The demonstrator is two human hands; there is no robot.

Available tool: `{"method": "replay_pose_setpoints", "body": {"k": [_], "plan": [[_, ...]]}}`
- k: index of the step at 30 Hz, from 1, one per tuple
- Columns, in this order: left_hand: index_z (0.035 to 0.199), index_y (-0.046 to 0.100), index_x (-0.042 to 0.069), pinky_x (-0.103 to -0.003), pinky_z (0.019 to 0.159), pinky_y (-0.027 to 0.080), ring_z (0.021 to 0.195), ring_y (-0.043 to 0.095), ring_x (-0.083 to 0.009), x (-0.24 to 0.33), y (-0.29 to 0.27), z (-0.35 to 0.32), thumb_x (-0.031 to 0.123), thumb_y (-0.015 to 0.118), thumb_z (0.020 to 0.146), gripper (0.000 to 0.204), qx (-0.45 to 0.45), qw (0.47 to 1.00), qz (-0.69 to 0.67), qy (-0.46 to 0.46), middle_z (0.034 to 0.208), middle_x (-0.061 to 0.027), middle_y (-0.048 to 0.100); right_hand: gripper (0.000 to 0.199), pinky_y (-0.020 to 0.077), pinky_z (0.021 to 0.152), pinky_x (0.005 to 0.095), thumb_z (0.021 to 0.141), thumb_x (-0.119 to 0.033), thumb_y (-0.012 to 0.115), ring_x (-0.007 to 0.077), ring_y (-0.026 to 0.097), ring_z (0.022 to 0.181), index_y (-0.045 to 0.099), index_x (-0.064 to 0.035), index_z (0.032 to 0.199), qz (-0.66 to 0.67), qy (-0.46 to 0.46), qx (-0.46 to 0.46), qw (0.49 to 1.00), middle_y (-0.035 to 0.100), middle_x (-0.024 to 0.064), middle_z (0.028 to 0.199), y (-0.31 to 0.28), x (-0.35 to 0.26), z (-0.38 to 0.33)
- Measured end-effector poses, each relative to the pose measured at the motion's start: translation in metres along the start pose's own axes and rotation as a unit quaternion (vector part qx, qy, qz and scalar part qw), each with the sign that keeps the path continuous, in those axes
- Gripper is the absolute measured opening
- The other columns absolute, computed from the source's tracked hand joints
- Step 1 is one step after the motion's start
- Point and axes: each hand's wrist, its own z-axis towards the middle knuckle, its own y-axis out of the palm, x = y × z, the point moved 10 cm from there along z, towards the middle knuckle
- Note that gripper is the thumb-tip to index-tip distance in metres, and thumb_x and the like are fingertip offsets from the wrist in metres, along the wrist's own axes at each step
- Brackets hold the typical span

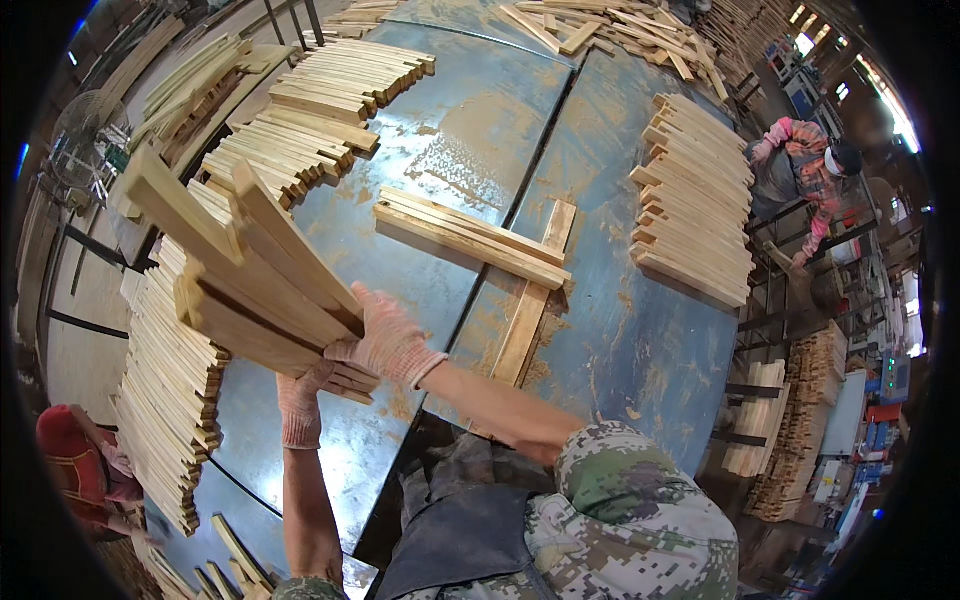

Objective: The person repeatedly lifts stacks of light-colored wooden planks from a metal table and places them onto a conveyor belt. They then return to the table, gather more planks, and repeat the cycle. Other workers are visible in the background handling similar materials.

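Observation:
I hold a bundle of several long wooden slats (240, 265) lifted over the left part of a blue metal table (470, 130). My right hand (388, 337), in a pink knit glove, presses on top of the bundle's near end. Under that same end, my gloved left hand (300, 400) supports it. The slats tilt up and away to the left. A few slats (470, 240) lie flat at the table's middle, crossing one long slat (530, 305) that lies along the centre seam.
Rows of stacked slats line the table's left edge (165, 400), the far left (320, 110) and the right side (695, 200). Loose slats are heaped at the far end (610, 30). One person stands at the right (810, 175); another in red crouches lower left (75, 460).

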Motion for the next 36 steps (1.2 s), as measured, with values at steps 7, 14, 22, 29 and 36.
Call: {"method": "replay_pose_setpoints", "body": {"k": [7, 14, 22, 29, 36], "plan": [[0.144, 0.057, 0.006, -0.046, 0.093, 0.062, 0.114, 0.071, -0.0271, -0.062, 0.110, 0.000, 0.029, 0.080, 0.097, 0.057, -0.019, 0.974, -0.171, -0.145, 0.127, -0.0092, 0.071, 0.086, 0.0533, 0.105, 0.0469, 0.079, -0.071, 0.078, 0.0399, 0.066, 0.118, 0.067, 0.0003, 0.124, -0.109, -0.052, 0.050, 0.991, 0.068, 0.0227, 0.123, -0.078, 0.026, 0.021], [0.128, 0.067, 0.009, -0.061, 0.094, 0.061, 0.110, 0.073, -0.0313, -0.205, 0.178, 0.022, 0.033, 0.073, 0.103, 0.035, -0.016, 0.875, -0.296, -0.383, 0.119, -0.0081, 0.075, 0.094, 0.0481, 0.110, 0.0438, 0.080, -0.082, 0.066, 0.0371, 0.064, 0.123, 0.074, 0.0022, 0.123, -0.203, 0.031, 0.009, 0.979, 0.071, 0.0216, 0.128, -0.050, 0.155, 0.093], [0.133, 0.067, 0.013, -0.056, 0.103, 0.057, 0.123, 0.065, -0.0290, -0.277, 0.229, 0.084, 0.038, 0.067, 0.108, 0.036, -0.033, 0.829, -0.330, -0.450, 0.136, -0.0081, 0.069, 0.098, 0.0467, 0.112, 0.0446, 0.090, -0.078, 0.059, 0.0356, 0.063, 0.129, 0.057, 0.0029, 0.146, -0.215, 0.081, -0.031, 0.973, 0.069, 0.0234, 0.135, -0.050, 0.211, 0.145], [0.120, 0.069, 0.017, -0.043, 0.068, 0.062, 0.075, 0.073, -0.0240, -0.277, 0.197, 0.093, 0.075, 0.048, 0.104, 0.064, -0.146, 0.830, 0.138, -0.521, 0.097, -0.0122, 0.077, 0.085, 0.0460, 0.112, 0.0483, 0.099, -0.064, 0.058, 0.0370, 0.059, 0.135, 0.048, -0.0007, 0.155, -0.214, 0.090, -0.024, 0.972, 0.065, 0.0222, 0.143, -0.038, 0.239, 0.155], [0.133, 0.065, 0.012, -0.044, 0.071, 0.066, 0.087, 0.078, -0.0280, -0.287, 0.215, 0.080, 0.074, 0.046, 0.105, 0.071, -0.164, 0.843, 0.014, -0.512, 0.110, -0.0144, 0.078, 0.083, 0.0487, 0.110, 0.0477, 0.098, -0.061, 0.059, 0.0368, 0.062, 0.131, 0.047, -0.0032, 0.156, -0.213, 0.071, -0.022, 0.974, 0.067, 0.0220, 0.137, -0.042, 0.252, 0.149]]}}
